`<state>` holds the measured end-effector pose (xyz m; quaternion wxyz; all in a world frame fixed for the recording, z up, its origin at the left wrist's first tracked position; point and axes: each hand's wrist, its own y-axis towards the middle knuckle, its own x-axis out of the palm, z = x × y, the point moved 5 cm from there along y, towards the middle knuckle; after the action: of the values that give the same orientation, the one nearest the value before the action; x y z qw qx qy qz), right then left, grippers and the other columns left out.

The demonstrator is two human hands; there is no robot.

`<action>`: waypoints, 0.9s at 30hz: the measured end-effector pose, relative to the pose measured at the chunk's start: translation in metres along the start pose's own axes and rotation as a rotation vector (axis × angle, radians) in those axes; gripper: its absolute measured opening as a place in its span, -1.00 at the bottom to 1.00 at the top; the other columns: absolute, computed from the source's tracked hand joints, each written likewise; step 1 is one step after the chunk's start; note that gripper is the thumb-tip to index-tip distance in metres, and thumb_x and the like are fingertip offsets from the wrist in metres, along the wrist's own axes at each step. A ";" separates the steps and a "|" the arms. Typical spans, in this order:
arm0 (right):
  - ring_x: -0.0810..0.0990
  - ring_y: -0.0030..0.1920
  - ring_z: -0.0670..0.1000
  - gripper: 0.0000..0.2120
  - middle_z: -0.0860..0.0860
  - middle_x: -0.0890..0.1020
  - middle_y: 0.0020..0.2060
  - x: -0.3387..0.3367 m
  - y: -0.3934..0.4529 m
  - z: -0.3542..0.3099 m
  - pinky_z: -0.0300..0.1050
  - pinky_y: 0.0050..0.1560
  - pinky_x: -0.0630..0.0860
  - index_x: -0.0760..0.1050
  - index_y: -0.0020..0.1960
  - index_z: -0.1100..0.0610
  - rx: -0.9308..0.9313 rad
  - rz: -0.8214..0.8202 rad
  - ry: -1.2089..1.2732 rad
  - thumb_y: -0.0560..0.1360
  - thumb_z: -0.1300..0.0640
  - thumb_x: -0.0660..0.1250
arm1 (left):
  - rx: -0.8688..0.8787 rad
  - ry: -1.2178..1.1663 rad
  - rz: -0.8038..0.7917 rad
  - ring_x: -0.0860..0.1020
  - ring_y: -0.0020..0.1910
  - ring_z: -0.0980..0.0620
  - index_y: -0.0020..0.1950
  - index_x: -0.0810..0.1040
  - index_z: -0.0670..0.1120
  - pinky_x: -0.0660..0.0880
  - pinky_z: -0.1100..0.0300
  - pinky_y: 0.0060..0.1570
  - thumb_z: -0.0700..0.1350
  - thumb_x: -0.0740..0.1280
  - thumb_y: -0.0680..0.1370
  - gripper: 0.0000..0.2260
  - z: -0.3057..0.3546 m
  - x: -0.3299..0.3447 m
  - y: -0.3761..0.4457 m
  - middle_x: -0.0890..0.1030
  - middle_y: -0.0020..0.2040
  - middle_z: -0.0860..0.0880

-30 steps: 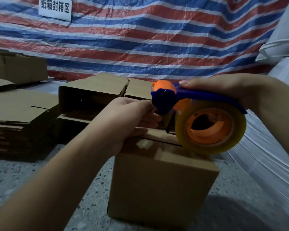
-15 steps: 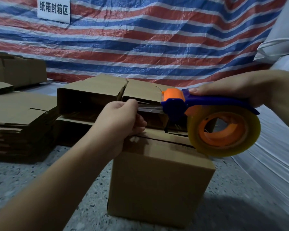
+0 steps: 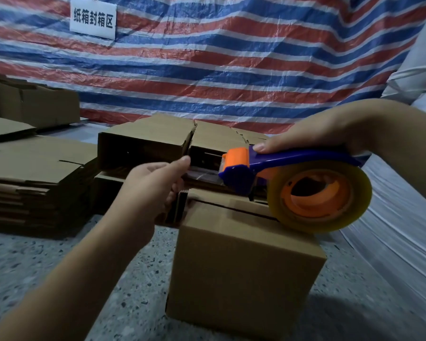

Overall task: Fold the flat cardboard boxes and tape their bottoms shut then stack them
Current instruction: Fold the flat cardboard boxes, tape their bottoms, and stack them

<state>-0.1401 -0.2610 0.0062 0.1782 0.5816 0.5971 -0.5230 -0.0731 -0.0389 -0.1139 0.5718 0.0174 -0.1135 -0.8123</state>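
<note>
Tape stretched out over the standing box

Head view: compared with half a second back, more clear tape (image 3: 203, 174) drawn out, the gap between the two hands wider, the left hand (image 3: 153, 190) shifted left, away from the dispenser's orange head. Left hand pinching the free end of the tape between thumb and curled fingers. Right hand (image 3: 312, 134) wrapped over the blue handle of the tape dispenser (image 3: 276, 168), forefinger laid forward along it, the yellowish roll hanging below, just above the right part of the box top.

Open speckled floor (image 3: 47, 267) to the left of the box and in front of it; white sheeting close on the right; folded boxes (image 3: 148, 141) right behind; a pile of flat cardboard (image 3: 35, 183) on the left.

Folded box (image 3: 244, 271) standing on the floor at centre, plain brown, top flaps closed with a dark seam showing between them, corners square
</note>
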 end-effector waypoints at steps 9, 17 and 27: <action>0.75 -0.25 0.08 -0.11 0.13 0.76 -0.15 0.005 -0.012 -0.028 -0.14 -0.34 0.61 0.55 0.15 0.09 0.116 0.073 -0.192 -0.02 -0.42 0.50 | -0.226 -0.286 0.051 0.41 -0.54 0.12 -0.21 0.49 -0.17 0.39 0.31 -0.58 -0.08 0.33 0.59 -0.77 -0.041 0.000 -0.009 0.45 -0.46 0.00; 0.74 -0.26 0.06 -0.14 0.12 0.75 -0.15 0.009 -0.006 -0.035 -0.14 -0.32 0.63 0.57 0.12 0.08 0.146 0.050 -0.257 -0.01 -0.43 0.47 | -0.262 -0.399 -0.014 0.48 -0.45 0.08 -0.11 0.52 -0.22 0.47 0.32 -0.50 -0.12 0.28 0.61 -0.81 -0.050 0.003 -0.011 0.53 -0.36 -0.06; 0.71 -0.31 0.03 -0.17 0.11 0.75 -0.19 0.011 -0.005 -0.036 -0.16 -0.35 0.62 0.59 0.11 0.09 0.131 0.052 -0.252 -0.01 -0.41 0.47 | -0.311 -0.097 -0.050 0.38 -0.28 -0.08 -0.11 0.61 -0.19 0.31 0.03 -0.16 0.06 0.32 0.59 -0.68 -0.067 0.000 -0.014 0.48 -0.32 -0.08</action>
<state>-0.1335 -0.2244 0.0128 0.2267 0.5369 0.5193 -0.6251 -0.0758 -0.0456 -0.1815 0.5409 -0.1076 -0.0135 -0.8341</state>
